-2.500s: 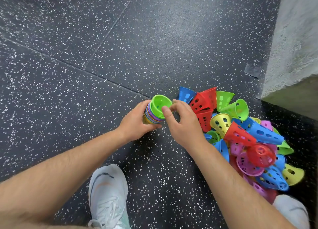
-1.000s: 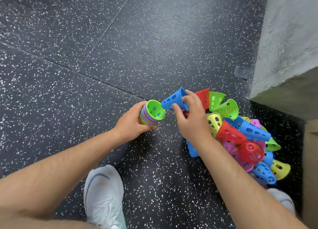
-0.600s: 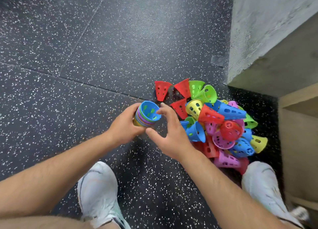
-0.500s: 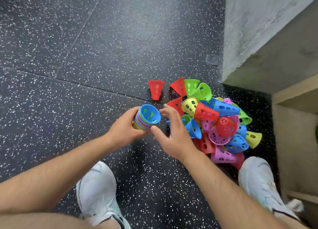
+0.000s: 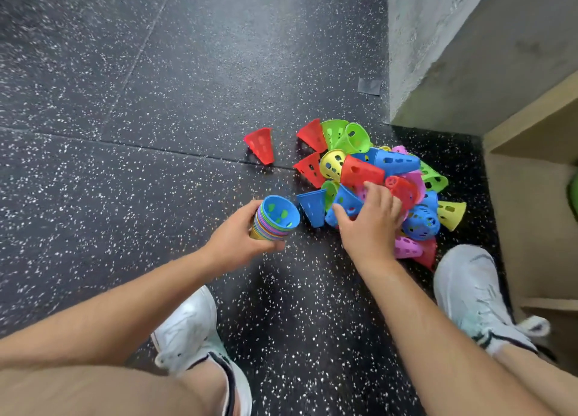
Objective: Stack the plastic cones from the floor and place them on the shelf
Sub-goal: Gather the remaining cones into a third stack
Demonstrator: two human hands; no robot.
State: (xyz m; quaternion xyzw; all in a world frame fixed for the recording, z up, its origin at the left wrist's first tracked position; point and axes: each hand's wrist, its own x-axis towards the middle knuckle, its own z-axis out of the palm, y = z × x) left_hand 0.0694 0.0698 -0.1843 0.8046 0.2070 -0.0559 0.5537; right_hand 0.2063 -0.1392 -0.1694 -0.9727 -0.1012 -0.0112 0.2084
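Note:
My left hand grips a stack of nested cones, open end up, with a blue cone on top. My right hand reaches into the pile of loose cones on the floor, and its fingers curl around a blue cone at the pile's near left edge. Another blue cone lies between the stack and that hand. One red cone lies apart, left of the pile. The pile holds several red, green, yellow, blue and pink cones.
The floor is black speckled rubber. A grey concrete wall stands behind the pile. A wooden shelf unit is at the right edge. My white shoes stand on either side, close to the pile.
A blue cone went onto the stack, covering the green one. My right hand left the stack and moved right into the pile, closing on another blue cone. The view shifted right.

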